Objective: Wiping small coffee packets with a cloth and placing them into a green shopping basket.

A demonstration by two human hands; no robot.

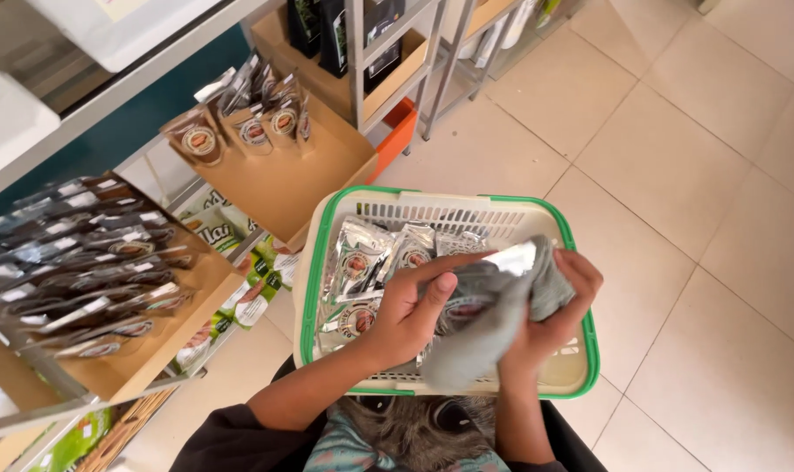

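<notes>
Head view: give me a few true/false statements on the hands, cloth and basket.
1. Both hands hold a grey cloth around a silver packet. True.
2. The basket has a red rim. False: the rim is green, the body cream.
3. The basket is empty. False: several silver packets lie inside.
4. The left hand and right hand are above the basket. True.
5. The wooden shelf tray at left holds bottles. False: it holds upright pouches.
</notes>
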